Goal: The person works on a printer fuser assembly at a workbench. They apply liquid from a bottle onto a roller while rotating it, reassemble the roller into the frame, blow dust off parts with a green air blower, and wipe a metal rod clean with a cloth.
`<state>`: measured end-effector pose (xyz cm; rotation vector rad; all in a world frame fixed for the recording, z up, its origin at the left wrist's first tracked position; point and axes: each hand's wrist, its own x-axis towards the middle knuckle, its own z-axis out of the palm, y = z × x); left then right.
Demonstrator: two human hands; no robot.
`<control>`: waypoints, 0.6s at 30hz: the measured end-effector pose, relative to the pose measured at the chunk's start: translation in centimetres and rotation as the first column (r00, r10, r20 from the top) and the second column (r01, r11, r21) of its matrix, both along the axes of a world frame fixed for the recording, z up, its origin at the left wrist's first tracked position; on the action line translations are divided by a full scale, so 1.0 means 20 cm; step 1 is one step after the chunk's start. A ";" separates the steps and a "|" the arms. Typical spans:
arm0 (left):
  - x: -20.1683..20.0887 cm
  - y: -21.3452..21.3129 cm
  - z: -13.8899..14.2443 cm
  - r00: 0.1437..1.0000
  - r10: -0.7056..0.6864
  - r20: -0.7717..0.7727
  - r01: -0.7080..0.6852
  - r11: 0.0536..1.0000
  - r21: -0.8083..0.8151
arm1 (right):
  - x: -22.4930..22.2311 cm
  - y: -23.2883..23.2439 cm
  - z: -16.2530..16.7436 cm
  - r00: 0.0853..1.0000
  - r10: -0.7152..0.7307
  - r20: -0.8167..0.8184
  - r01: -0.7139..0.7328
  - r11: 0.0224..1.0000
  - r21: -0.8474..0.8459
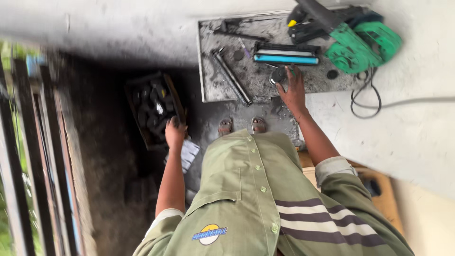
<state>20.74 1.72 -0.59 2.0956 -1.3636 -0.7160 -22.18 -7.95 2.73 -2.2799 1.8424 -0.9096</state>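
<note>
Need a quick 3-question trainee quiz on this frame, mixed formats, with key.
1. True or false: the right hand rests on the grey tray.
2. The left hand reaches toward: A) the green blower, B) the dark box of black parts, C) the cable.
3. Fill in: the long strip on the cartridge in the tray is coloured ____.

Key: 1 true; 2 B; 3 blue.

Green blower (362,45) (corded) beside blue-edged cartridge (286,59).
</note>
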 end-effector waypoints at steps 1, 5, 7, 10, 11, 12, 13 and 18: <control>0.01 0.11 -0.03 0.997 0.070 0.028 -0.072 0.996 0.054 | -0.02 -0.03 -0.03 0.999 0.024 0.037 -0.027 0.997 0.068; -0.03 0.60 -0.10 0.958 0.225 0.178 -0.258 0.947 0.191 | -0.09 -0.08 -0.13 0.993 0.113 0.025 -0.114 0.991 0.073; -0.10 0.80 -0.11 0.925 0.311 0.221 -0.367 0.881 0.299 | -0.11 -0.10 -0.15 0.986 0.166 0.000 -0.166 0.986 0.027; -0.25 1.00 -0.09 0.888 0.459 0.028 -0.442 0.836 0.326 | -0.14 -0.13 -0.16 0.976 0.216 0.024 -0.216 0.975 0.039; -0.31 1.03 -0.09 0.876 0.482 0.020 -0.463 0.828 0.318 | -0.15 -0.14 -0.16 0.973 0.227 0.046 -0.229 0.972 0.054; -0.37 1.05 -0.09 0.862 0.506 0.014 -0.485 0.819 0.307 | -0.15 -0.15 -0.16 0.973 0.229 0.039 -0.231 0.970 0.079; -0.42 1.07 -0.09 0.849 0.529 0.010 -0.508 0.809 0.296 | -0.15 -0.16 -0.17 0.972 0.231 0.033 -0.233 0.967 0.105; -0.64 1.09 -0.12 0.817 0.562 -0.129 -0.521 0.816 0.251 | -0.16 -0.19 -0.20 0.955 0.271 0.119 -0.277 0.960 0.039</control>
